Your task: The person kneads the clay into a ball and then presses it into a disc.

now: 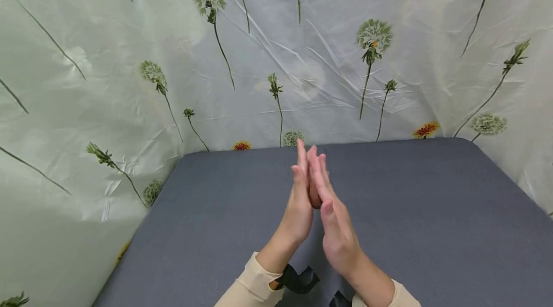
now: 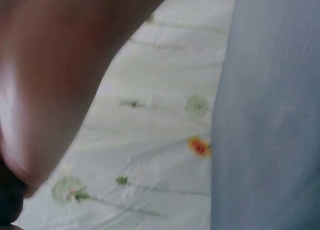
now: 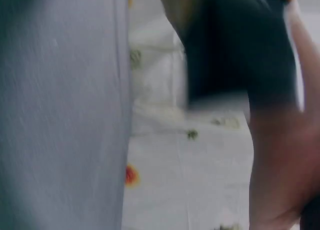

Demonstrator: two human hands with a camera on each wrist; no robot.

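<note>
In the head view my left hand (image 1: pixel 300 204) and right hand (image 1: pixel 338 225) are raised over the grey table, palms turned toward each other. Their straight fingers come close together near the tips, while a gap shows between the wrists. Whether the palms touch is hard to tell. No object is visible in either hand. A blurred part of the left hand (image 2: pixel 55 79) fills the upper left of the left wrist view. In the right wrist view, skin (image 3: pixel 280 165) shows along the right side, below a dark strap (image 3: pixel 240 54).
A dark grey covered table (image 1: pixel 207 216) spreads beneath the hands. Behind it and at its sides hangs a pale, shiny sheet (image 1: pixel 268 48) printed with dandelions and orange flowers. Black straps (image 1: pixel 298 280) sit at the wrists beside cream sleeves (image 1: pixel 255 283).
</note>
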